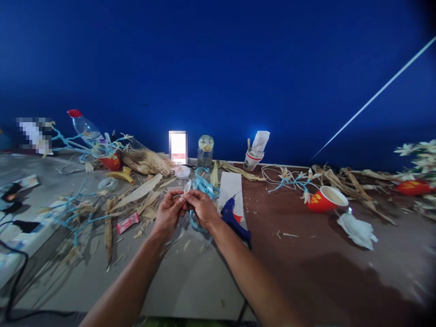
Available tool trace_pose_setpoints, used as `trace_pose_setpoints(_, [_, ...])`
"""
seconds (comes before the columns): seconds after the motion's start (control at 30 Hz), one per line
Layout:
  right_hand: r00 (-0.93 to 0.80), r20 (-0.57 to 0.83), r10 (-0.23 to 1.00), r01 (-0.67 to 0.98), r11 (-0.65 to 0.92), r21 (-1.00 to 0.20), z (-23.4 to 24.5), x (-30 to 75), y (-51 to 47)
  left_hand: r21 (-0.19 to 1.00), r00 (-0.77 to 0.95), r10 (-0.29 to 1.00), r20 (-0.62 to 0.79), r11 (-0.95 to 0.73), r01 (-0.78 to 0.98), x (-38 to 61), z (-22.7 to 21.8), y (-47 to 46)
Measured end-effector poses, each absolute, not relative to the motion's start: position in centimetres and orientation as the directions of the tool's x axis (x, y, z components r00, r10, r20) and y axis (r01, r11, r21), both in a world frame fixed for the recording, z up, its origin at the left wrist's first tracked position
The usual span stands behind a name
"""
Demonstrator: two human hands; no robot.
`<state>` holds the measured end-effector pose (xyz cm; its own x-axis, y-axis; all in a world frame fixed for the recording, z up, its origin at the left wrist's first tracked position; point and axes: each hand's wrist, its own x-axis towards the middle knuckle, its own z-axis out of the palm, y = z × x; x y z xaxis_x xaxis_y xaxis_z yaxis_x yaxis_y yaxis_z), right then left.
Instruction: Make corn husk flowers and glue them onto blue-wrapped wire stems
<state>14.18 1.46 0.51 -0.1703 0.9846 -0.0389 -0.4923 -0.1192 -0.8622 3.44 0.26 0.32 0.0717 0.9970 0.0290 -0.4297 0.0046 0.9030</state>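
Head view: husk strip (187, 185) between fingertips (181, 199) of left hand (168, 212), right hand (203, 207)

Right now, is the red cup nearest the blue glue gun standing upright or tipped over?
Tipped over: the red cup lies on its side on the table, its pale open mouth turned toward the right.

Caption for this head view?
Left hand and right hand pinch a pale husk piece over a table beside a blue glue gun.
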Motion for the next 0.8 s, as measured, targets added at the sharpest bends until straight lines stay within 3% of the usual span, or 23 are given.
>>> trace_pose_setpoints(0.8, [-0.117, -0.036, 0.992, -0.457, -0.086, -0.885, 1.3, 14.5, 1.5, 0.853, 0.105, 0.994, -0.031, 0.081, -0.515, 3.4, 0.7, 0.4])
